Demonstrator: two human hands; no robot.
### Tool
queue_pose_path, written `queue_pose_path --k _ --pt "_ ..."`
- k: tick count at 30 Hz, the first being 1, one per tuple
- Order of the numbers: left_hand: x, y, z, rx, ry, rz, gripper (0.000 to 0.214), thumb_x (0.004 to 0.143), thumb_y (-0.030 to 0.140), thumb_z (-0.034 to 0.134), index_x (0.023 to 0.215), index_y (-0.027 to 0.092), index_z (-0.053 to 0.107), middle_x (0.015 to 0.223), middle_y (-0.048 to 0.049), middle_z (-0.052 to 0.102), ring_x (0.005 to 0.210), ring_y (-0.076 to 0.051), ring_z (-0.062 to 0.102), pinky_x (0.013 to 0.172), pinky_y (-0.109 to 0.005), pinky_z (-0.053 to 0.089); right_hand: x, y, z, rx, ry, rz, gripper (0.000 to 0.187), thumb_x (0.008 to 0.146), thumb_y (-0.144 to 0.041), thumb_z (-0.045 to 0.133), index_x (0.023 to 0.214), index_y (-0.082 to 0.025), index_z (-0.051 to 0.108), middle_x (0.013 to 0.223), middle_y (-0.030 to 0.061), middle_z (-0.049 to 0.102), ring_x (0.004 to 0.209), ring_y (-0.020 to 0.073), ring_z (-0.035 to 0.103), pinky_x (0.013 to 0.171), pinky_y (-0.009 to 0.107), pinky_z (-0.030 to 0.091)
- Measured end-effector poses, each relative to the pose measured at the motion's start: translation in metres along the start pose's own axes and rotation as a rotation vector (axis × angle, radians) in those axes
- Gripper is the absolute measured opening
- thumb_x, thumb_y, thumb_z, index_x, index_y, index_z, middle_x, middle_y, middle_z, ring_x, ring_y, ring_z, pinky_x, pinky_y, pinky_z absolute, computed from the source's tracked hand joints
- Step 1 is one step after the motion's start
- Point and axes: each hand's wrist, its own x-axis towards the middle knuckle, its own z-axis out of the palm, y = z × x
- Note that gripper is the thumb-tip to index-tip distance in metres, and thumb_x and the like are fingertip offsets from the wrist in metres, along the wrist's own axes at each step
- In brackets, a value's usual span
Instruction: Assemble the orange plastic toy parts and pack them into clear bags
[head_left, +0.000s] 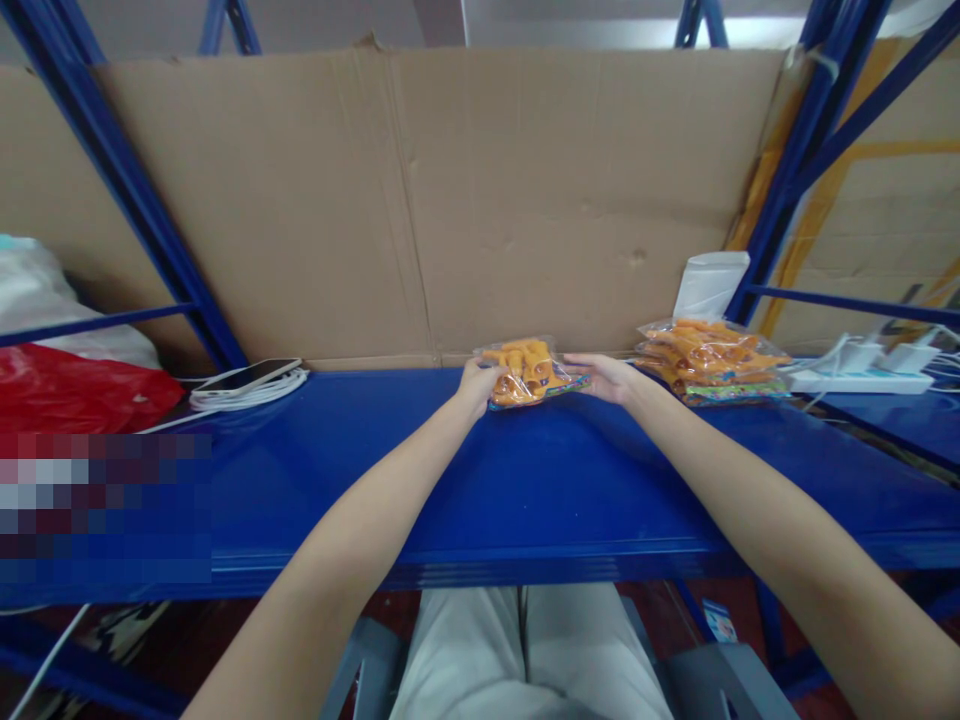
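Between my two hands, near the back of the blue shelf, is a clear plastic bag of orange plastic parts [529, 372] with a colourful strip along its lower edge. My left hand [478, 385] grips the bag's left end, fingers closed on it. My right hand [602, 377] holds the right end, its thumb and fingers closing on the plastic there. What exactly the orange parts are, I cannot make out. To the right of my right hand lies a stack of similar bags with orange parts [705, 355].
The blue shelf [525, 490] has a cardboard sheet [525, 200] behind it. A phone [251, 374] and a coiled white cable [255, 390] lie left, beside a red bag [82, 385]. At right are a white box [710, 285] and a power strip [862, 381]. Blue posts frame both sides.
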Motion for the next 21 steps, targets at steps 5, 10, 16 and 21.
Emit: queue_pose_path --k 5,10,16,21 --pt "0.001 0.002 0.002 -0.168 0.02 -0.054 0.031 0.072 0.0 0.053 0.099 0.014 0.053 0.099 -0.0076 0.065 0.08 -0.017 0.066 0.066 -0.028 0.055 0.0 -0.002 0.006 0.17 0.024 -0.158 0.018 0.087 -0.017 0.038 0.076 -0.017 0.053 0.079 0.0048 0.066 0.078 0.0117 0.062 0.077 0.022 0.049" --pt "0.008 -0.002 0.002 -0.456 0.012 -0.028 0.034 0.061 -0.003 0.063 0.091 0.013 0.056 0.081 -0.0047 0.065 0.069 -0.016 0.066 0.068 -0.031 0.054 -0.007 -0.003 0.024 0.43 -0.058 -0.197 0.016 0.087 -0.022 0.043 0.075 -0.019 0.054 0.07 -0.0012 0.064 0.063 0.0097 0.059 0.067 0.023 0.05" --pt "0.006 -0.002 0.004 -0.518 0.063 -0.005 0.05 0.062 -0.001 0.066 0.106 0.017 0.051 0.086 -0.0037 0.062 0.069 -0.014 0.064 0.068 -0.03 0.053 -0.014 0.009 0.052 0.38 -0.058 -0.066 0.009 0.083 -0.029 0.052 0.089 -0.022 0.055 0.076 -0.0012 0.064 0.066 0.0144 0.062 0.069 0.034 0.05" --pt "-0.004 0.0 0.008 -0.465 0.095 0.035 0.071 0.066 -0.003 0.061 0.126 0.021 0.032 0.097 -0.0057 0.059 0.07 -0.013 0.063 0.069 -0.03 0.053 -0.013 0.023 0.066 0.445 0.044 -0.125 0.015 0.083 -0.03 0.052 0.096 -0.023 0.053 0.079 -0.0001 0.065 0.066 0.015 0.063 0.068 0.035 0.051"
